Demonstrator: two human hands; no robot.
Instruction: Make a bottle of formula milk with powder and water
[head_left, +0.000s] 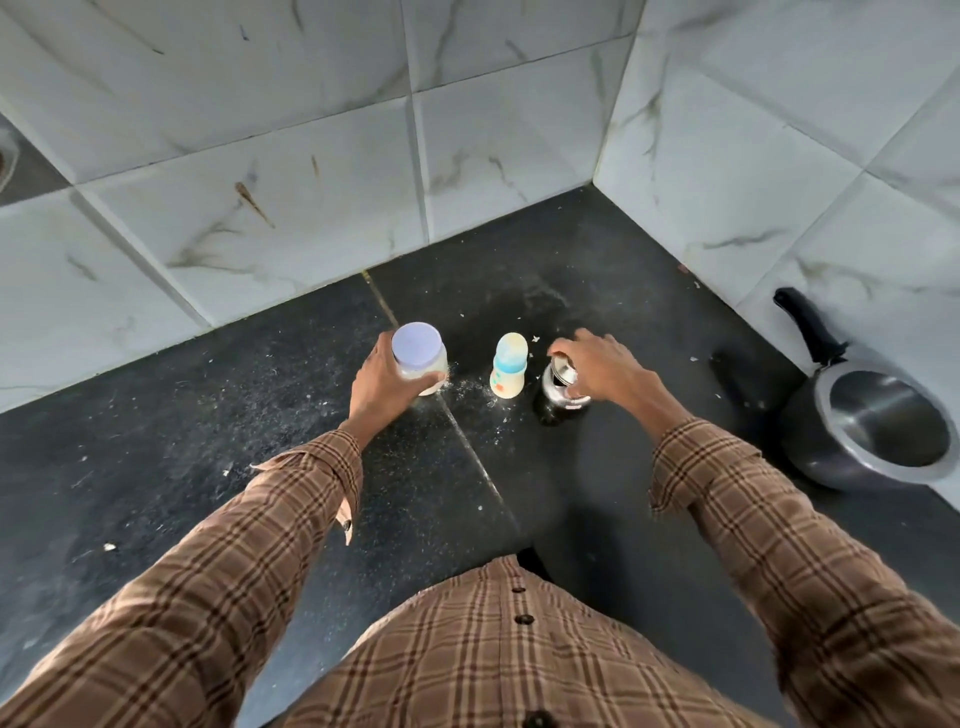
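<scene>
On the dark surface near the tiled corner, the left hand grips a lidded powder jar, its fingers curled round it. Just right stands the capped baby bottle; beyond it, the right hand holds a small steel pot from above, with a pan well apart at far right.

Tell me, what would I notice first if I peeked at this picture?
Two hands reaching over a dark counter: the left hand grips a lidded powder jar, the right hand holds a small steel pot. A capped baby bottle stands between them.
</scene>
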